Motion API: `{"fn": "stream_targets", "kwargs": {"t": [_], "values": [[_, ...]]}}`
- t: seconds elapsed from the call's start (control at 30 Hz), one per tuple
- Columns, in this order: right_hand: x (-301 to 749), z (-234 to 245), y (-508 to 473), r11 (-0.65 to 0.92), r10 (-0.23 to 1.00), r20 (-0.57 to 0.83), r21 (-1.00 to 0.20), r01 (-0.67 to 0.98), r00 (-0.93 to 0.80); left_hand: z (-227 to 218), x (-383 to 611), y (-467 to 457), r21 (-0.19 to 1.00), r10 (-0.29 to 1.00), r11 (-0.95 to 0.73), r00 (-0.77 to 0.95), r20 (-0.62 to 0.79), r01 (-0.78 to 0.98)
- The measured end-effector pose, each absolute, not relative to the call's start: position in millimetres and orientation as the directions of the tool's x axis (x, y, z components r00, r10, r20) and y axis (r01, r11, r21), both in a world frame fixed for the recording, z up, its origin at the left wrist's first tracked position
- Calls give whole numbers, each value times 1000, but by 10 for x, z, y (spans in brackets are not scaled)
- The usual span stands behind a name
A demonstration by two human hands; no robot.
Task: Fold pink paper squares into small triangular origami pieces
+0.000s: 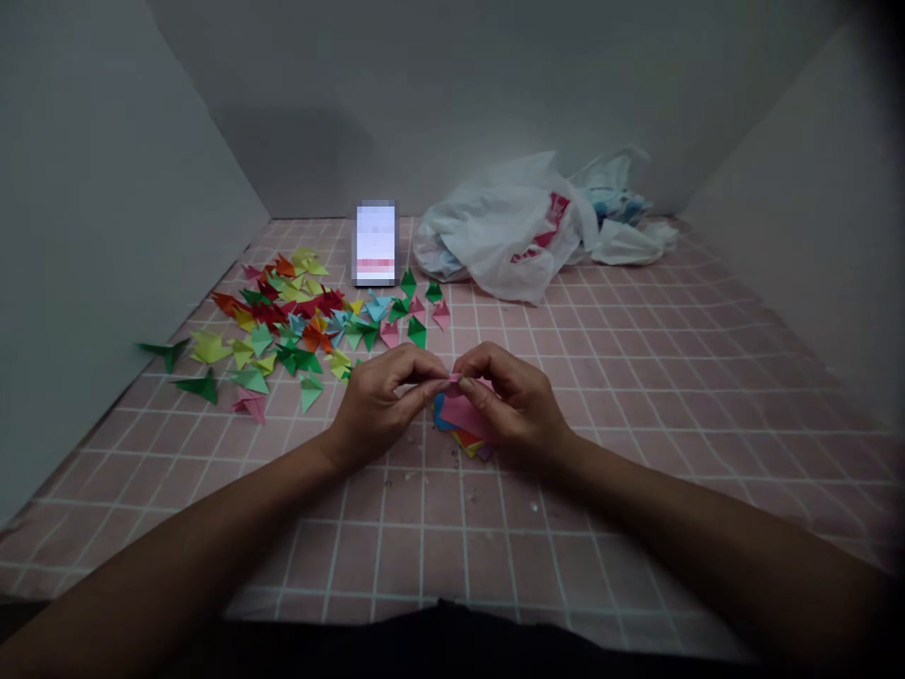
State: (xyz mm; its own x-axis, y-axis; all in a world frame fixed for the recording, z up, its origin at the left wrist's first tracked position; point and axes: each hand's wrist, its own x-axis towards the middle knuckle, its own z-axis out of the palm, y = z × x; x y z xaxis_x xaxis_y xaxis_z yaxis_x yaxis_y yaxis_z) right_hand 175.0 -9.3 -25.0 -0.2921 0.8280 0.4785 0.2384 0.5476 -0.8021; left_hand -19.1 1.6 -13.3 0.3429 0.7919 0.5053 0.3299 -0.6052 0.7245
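Observation:
Between the fingertips of both hands is a small folded piece of pink paper [454,378], mostly covered by the fingers. My left hand [386,401] pinches its left end with thumb and forefinger. At its right end, my right hand [519,401] pinches in the same way. Beneath the hands lies a stack of coloured paper squares [467,415], a pink sheet on top and blue, orange and yellow edges showing below. Many folded paper cranes [311,321] in red, green, yellow, pink and blue are spread on the table to the left and beyond my left hand.
A lit phone [375,243] stands upright behind the cranes, its screen blurred. A white plastic bag [509,226] with red print rests at the back, beside a second crumpled bag [622,212]. A pink checked cloth [671,377] covers the table; pale walls enclose three sides.

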Motion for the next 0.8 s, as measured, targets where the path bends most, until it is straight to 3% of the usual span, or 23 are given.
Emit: {"fn": "stream_targets", "kwargs": {"t": [0.2, 0.33, 0.63, 0.8], "values": [[1742, -271, -68, 571, 814, 506, -786, 238, -284, -120, -190, 5, 699, 794, -605, 362, 489, 382], [1737, -276, -74, 595, 800, 524, -757, 270, -293, -127, -185, -3, 765, 836, -541, 327, 441, 351], [1738, -282, -77, 520, 848, 442, -802, 294, -293, -157, -158, -2, 957, 938, -287, 216, 270, 50], [1742, -263, -104, 431, 901, 383, -849, 307, -205, -195, -151, 17, 982, 967, -160, 186, 177, -100]]}}
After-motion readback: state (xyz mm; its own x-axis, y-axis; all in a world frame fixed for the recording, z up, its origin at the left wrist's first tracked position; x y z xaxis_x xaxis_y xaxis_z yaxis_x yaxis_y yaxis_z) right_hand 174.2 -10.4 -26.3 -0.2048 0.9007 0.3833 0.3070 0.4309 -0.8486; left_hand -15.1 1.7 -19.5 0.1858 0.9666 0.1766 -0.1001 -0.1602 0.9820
